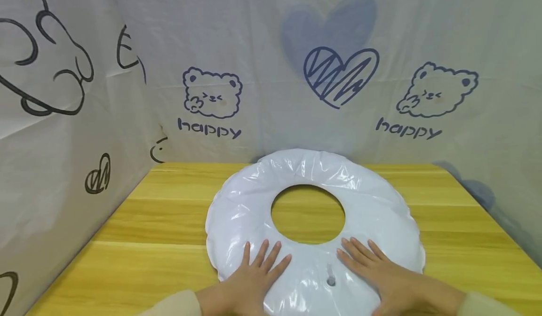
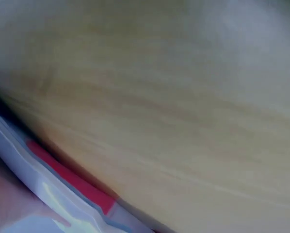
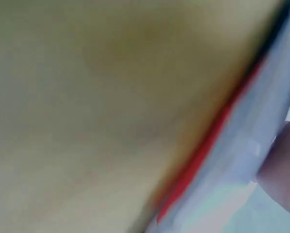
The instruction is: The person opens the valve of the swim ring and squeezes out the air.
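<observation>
A white inflatable swim ring [image 1: 245, 203] lies on the wooden table, puffed up, with its round hole toward the middle. My left hand [image 1: 254, 278] rests on its near left part, fingers spread and straight. On the near right part lies my right hand [image 1: 381, 273], its fingers also straight and pointing toward the hole. Between the two hands a small clear valve [image 1: 331, 280] shows on the ring's top. In the left wrist view the ring's edge [image 2: 38, 179] has a red patch low on its side; red also shows along the ring's edge [image 3: 251, 126] in the right wrist view.
The yellow wood-grain table [image 1: 148, 222] extends on both sides of the ring. A pale curtain [image 1: 271, 48] with bear, heart and "happy" prints hangs behind the table and along its left and right sides. The ring's far edge reaches the table's back edge.
</observation>
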Demonstrator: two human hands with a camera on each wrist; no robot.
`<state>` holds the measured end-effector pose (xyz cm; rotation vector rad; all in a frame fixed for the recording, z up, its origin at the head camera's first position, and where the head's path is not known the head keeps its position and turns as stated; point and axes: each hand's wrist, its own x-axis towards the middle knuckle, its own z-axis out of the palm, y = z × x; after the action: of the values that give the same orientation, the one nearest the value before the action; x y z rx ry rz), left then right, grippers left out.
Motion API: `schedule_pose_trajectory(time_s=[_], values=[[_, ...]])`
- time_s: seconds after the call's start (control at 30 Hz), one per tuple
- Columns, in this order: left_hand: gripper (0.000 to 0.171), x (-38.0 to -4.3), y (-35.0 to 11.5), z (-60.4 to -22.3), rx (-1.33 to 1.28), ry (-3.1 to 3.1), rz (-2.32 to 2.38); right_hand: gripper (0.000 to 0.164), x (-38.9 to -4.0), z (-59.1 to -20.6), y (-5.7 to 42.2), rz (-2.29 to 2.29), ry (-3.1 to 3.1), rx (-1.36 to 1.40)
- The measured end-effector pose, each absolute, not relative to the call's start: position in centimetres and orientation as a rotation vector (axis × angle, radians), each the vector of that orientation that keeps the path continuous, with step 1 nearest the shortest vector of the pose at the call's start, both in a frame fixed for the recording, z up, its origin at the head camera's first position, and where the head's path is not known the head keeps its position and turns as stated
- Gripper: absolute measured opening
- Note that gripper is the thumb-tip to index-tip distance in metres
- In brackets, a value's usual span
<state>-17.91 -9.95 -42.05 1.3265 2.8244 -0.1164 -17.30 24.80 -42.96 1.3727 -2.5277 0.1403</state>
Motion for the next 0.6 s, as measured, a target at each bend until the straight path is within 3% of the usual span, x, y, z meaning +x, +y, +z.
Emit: schedule_pose_trajectory(time_s=[0.17, 0.37, 0.6], values=[[0.105, -21.2, -10.6, -41.6, 1.194, 2.945, 0.088, 0.076, -20.8, -41.0, 26.4, 0.385, -2.812, 1.031], [0.099, -26.3, -12.8, -41.4, 0.805, 3.1, 0.131, 0.079, -25.1, -41.2, 29.3, 0.482, -3.051, 0.638], [0.095, -27.6, -15.2, -42.5, 0.467, 2.952, 0.163, 0.078, -25.9, -43.0, 31.6, 0.492, -3.147, 0.509]])
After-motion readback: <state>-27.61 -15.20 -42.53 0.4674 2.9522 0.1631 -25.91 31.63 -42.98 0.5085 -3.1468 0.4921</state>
